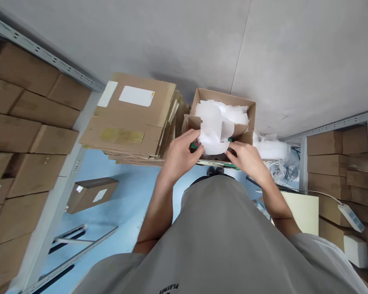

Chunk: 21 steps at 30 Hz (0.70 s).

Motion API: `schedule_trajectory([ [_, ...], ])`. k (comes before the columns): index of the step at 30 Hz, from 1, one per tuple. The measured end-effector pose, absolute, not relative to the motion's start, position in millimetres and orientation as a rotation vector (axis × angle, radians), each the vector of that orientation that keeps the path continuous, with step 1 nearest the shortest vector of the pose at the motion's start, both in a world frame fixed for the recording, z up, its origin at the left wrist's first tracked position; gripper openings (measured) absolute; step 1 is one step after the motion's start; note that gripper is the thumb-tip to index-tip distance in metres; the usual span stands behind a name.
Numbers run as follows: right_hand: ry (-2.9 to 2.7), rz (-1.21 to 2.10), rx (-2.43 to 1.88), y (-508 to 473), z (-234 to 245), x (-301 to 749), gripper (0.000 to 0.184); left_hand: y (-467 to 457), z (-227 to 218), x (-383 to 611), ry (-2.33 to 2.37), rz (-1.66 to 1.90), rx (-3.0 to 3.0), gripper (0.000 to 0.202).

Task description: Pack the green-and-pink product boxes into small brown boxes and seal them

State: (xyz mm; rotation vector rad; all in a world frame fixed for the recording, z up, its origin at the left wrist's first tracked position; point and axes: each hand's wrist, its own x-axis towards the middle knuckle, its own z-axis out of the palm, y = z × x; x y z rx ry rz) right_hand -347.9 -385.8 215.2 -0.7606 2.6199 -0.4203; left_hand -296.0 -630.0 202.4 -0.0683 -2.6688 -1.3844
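Note:
My left hand [180, 155] and my right hand [247, 160] are both closed on the lower edge of a white sheet of packing paper [213, 130], one at each side. The paper hangs over the near flap of an open cardboard box [223, 100] that is filled with more crumpled white paper. Something green [194, 145] shows just under my left fingers, too hidden to name. My grey shirt fills the bottom of the view.
A stack of flattened cardboard boxes [131, 118] lies left of the open box. Metal shelves with cartons stand at the far left [27, 134] and right [337, 155]. A small labelled box [90, 194] sits on the blue floor. A power strip [351, 216] lies at right.

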Motion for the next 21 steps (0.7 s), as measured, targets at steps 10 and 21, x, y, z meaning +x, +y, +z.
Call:
schedule_trajectory([
  [10, 2.672, -0.463, -0.768, -391, 228, -357, 0.067, -629, 206, -313, -3.324, -0.682, -0.181, 0.029],
  [21, 2.392, 0.111, -0.790, -424, 223, -377, 0.035, -642, 213, -317, -3.267, -0.967, -0.166, 0.043],
])
